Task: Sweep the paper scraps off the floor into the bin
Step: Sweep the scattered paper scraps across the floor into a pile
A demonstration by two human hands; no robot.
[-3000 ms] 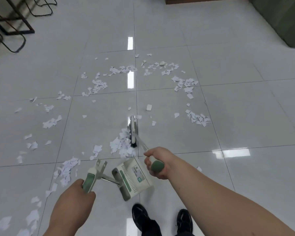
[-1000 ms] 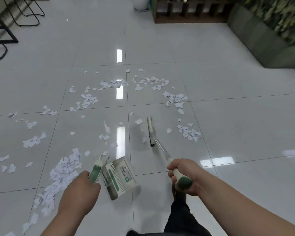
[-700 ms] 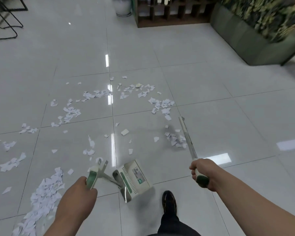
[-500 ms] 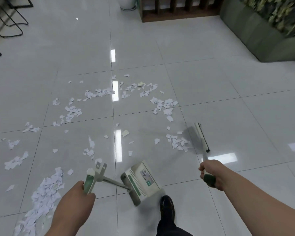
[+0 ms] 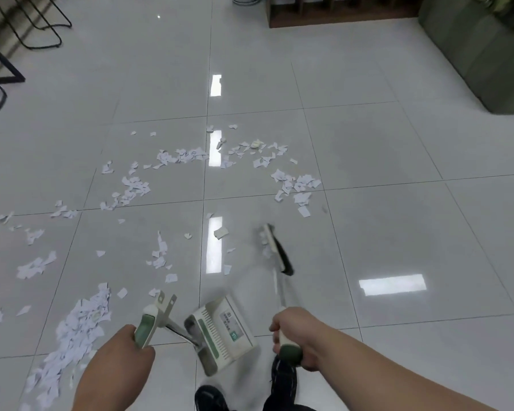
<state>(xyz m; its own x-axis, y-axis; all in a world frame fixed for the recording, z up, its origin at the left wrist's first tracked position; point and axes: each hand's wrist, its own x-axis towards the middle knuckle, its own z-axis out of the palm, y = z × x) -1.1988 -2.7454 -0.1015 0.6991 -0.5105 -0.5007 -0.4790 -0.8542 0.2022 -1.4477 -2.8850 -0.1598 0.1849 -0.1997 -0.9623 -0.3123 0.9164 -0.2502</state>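
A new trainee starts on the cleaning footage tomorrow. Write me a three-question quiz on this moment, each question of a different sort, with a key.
1. True or false: the right hand grips the handle of the broom.
2. Where does the densest heap of paper scraps lie on the floor? A) to the left of the left hand; B) to the right of the broom's head; C) under the right hand.
3. Fill the gap: the left hand grips the green handle of the ____.

Key: 1 true; 2 A; 3 dustpan.
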